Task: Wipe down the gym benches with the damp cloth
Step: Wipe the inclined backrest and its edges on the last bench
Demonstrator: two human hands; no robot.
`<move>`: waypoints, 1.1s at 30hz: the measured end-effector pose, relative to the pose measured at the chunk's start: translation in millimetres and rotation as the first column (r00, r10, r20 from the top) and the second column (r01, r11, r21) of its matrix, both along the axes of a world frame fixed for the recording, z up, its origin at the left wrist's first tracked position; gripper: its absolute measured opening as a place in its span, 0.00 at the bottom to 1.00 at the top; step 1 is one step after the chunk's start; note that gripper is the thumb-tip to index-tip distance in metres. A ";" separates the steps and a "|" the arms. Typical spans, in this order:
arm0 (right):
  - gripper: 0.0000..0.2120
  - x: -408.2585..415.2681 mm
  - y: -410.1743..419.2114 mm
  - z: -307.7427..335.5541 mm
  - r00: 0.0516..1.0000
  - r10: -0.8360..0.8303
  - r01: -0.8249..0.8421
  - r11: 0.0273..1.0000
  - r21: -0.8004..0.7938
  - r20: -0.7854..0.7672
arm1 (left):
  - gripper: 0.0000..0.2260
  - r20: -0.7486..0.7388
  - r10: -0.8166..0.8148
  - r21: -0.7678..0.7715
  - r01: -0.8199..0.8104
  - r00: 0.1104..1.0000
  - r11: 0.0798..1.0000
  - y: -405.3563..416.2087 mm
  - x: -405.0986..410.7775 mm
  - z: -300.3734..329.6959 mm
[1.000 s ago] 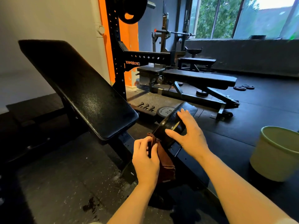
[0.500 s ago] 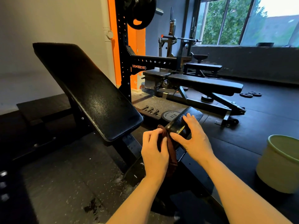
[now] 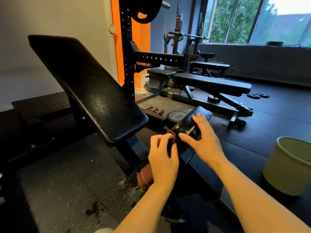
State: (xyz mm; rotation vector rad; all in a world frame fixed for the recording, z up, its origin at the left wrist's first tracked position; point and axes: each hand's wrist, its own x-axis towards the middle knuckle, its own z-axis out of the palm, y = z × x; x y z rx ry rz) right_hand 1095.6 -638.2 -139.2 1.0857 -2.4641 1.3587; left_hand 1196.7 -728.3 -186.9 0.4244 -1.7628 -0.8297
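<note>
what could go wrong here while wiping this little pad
1. The cloth is bunched in the left hand, its tail hanging toward the gritty floor; it may pick up dirt.
2. The right hand only rests flat on the shiny small pad, so it might slip.
3. The bucket stands close by the right forearm; a swing could knock it.
</note>
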 end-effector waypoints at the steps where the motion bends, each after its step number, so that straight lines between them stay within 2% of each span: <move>1: 0.39 0.5 0.0 0.3 1.000 0.002 -0.002 1.000 -0.001 0.005 | 0.11 0.003 0.000 0.015 0.000 1.000 1.000 -1.6 2.8 -9.2; 4: 0.39 1.3 0.0 0.5 1.000 0.003 -0.003 1.000 -0.007 0.017 | 0.10 0.056 0.008 0.100 -0.013 0.998 0.995 -4.7 16.0 -36.6; 6: 0.39 2.1 0.0 0.4 1.000 0.001 -0.001 1.000 -0.016 0.013 | 0.08 0.039 0.024 0.106 -0.028 0.999 0.994 -4.0 18.6 -35.5; 10: 0.38 4.3 -0.6 1.8 1.000 -0.002 0.002 1.000 -0.012 0.002 | 0.09 -0.113 0.047 -0.045 -0.052 0.992 0.998 0.9 4.0 7.2; 13: 0.37 4.8 -0.7 3.0 1.000 -0.011 0.011 1.000 -0.001 -0.007 | 0.17 -0.018 -0.008 -0.158 0.005 1.000 0.987 1.8 -2.4 10.0; 16: 0.38 4.8 -0.1 3.3 1.000 -0.003 0.003 1.000 -0.003 0.003 | 0.28 0.122 -0.010 -0.270 0.043 0.992 0.962 -5.7 12.0 -27.3; 19: 0.38 4.1 -0.5 2.5 1.000 0.006 -0.006 1.000 -0.011 0.013 | 0.33 0.166 0.064 -0.207 -0.029 0.984 0.978 -14.1 29.2 -60.7; 22: 0.38 4.1 -0.9 1.2 1.000 0.012 -0.012 1.000 -0.020 0.003 | 0.30 0.048 0.124 -0.117 -0.117 0.991 0.986 -12.4 32.4 -49.6; 24: 0.38 3.4 -1.3 0.4 1.000 0.012 -0.012 1.000 -0.025 -0.005 | 0.27 -0.015 0.107 -0.167 -0.108 0.994 0.980 -12.2 23.6 -25.7; 27: 0.38 2.3 -1.7 -0.5 1.000 0.000 0.000 1.000 -0.005 -0.016 | 0.24 0.041 0.040 -0.286 -0.026 0.998 0.958 -9.8 8.5 -7.8; 30: 0.38 3.2 -2.2 -0.2 1.000 -0.001 0.001 1.000 -0.012 -0.016 | 0.18 0.050 -0.025 -0.265 0.038 0.998 0.964 -4.1 10.8 -26.6; 32: 0.38 4.0 -2.3 -0.3 1.000 0.000 -0.001 1.000 -0.018 -0.013 | 0.20 0.098 -0.027 -0.281 0.053 0.995 0.958 -4.2 16.9 -52.0; 33: 0.38 4.3 -2.2 -0.3 1.000 0.001 -0.001 1.000 -0.014 -0.011 | 0.25 0.133 -0.019 -0.275 0.056 0.991 0.960 -4.0 20.9 -64.6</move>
